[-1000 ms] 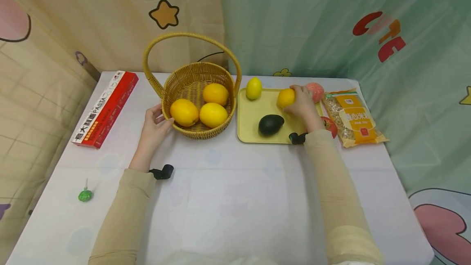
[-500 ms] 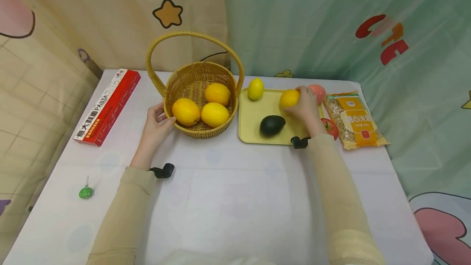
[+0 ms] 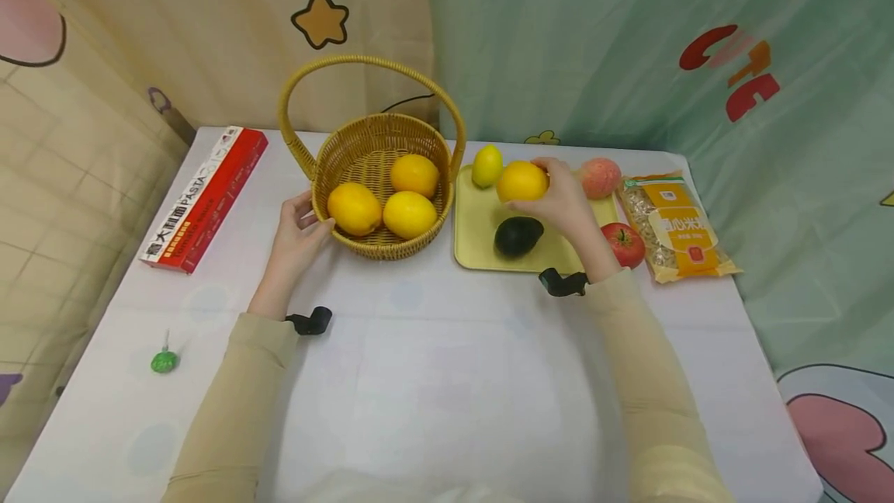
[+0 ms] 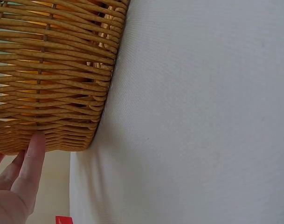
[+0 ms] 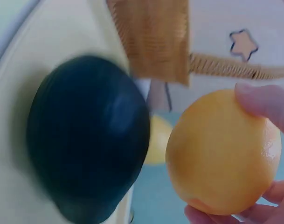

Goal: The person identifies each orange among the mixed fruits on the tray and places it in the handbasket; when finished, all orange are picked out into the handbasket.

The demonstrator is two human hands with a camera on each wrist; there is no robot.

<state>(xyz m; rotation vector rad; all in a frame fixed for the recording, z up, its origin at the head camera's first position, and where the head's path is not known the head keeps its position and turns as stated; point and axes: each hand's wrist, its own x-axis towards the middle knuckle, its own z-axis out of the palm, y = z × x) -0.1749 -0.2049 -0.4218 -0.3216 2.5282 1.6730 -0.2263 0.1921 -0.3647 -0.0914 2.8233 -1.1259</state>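
My right hand [image 3: 564,196] holds a yellow-orange orange [image 3: 522,182] above the pale yellow tray [image 3: 482,254], pinched between thumb and fingers. In the right wrist view the orange [image 5: 221,151] appears beside a dark avocado [image 5: 88,135], which lies on the tray. My left hand [image 3: 293,239] touches the left outer wall of the wicker basket [image 3: 384,251]. The left wrist view shows fairly straight fingers [image 4: 32,163] against the basket weave [image 4: 53,79]. Inside the basket lie an orange [image 3: 414,175] and two larger yellow fruits [image 3: 354,209].
A lemon [image 3: 487,166] sits at the tray's back left corner. To the right are a peach [image 3: 599,178], a red apple [image 3: 624,244] and a grain bag [image 3: 677,227]. A pasta box [image 3: 206,200] and green lollipop [image 3: 164,361] lie left. The basket's tall handle [image 3: 363,59] arches upward.
My right hand has lifted the orange off the tray and moved it left, uncovering the apple and peach. My left hand stays against the basket.
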